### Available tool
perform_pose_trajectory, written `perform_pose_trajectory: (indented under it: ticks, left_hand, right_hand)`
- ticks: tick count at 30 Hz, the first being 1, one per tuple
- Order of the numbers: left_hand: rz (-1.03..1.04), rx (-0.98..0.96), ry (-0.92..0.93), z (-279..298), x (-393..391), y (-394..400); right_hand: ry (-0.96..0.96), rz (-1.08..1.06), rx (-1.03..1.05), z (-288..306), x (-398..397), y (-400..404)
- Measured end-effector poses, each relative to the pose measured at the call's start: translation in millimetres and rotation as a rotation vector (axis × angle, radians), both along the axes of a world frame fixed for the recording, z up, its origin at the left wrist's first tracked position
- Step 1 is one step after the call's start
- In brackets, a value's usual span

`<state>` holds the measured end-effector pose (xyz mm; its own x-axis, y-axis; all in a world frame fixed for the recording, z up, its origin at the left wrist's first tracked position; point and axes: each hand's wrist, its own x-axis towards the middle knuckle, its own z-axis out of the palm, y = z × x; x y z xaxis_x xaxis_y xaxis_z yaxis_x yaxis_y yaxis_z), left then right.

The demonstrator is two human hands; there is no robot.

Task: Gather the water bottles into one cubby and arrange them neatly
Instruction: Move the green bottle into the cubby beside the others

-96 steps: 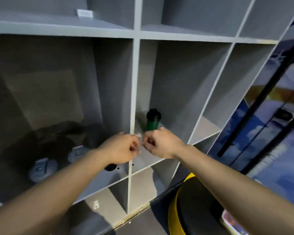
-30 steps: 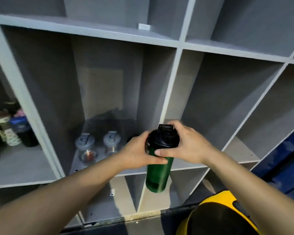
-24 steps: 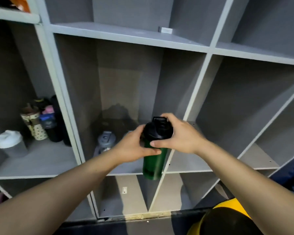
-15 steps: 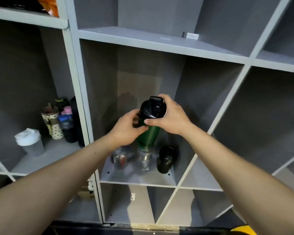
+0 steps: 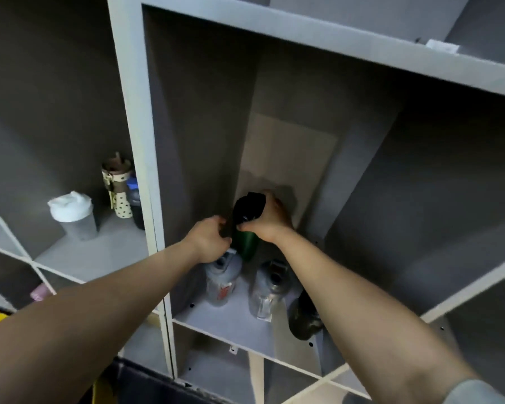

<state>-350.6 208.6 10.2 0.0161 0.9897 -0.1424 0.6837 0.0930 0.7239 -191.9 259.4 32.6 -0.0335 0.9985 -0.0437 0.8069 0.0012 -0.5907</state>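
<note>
Grey cubby shelving (image 5: 134, 118) in dim light; floor perhaps dark.

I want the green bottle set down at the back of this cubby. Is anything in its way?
Nothing visible blocks it. Both hands, left and right, hold the green bottle behind the two clear bottles; the floor beneath it is hidden.

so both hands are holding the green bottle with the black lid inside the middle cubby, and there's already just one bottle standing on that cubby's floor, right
Not quite: the head view shows three bottles on that cubby floor, two clear ones and a dark one. The rest holds: the left hand and right hand hold the green bottle there.
</note>
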Motion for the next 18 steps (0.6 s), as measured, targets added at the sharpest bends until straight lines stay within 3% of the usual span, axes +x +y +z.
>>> perform_pose_trajectory:
  ticks: [6,13,18]
  left_hand:
    - [-0.024,-0.058,0.097,-42.5,-4.1,2.7]
    - [-0.025,-0.116,0.015,-68.6,-15.6,5.8]
    - [-0.030,-0.134,-0.003,-71.0,-15.4,10.7]
  right_hand:
    - [-0.072,0.007,-0.038,-42.7,-11.8,25.3]
    - [-0.213,0.047,-0.091,-62.1,-26.5,44.4]
    - [-0.184,0.015,-0.111,-67.4,-32.7,51.3]
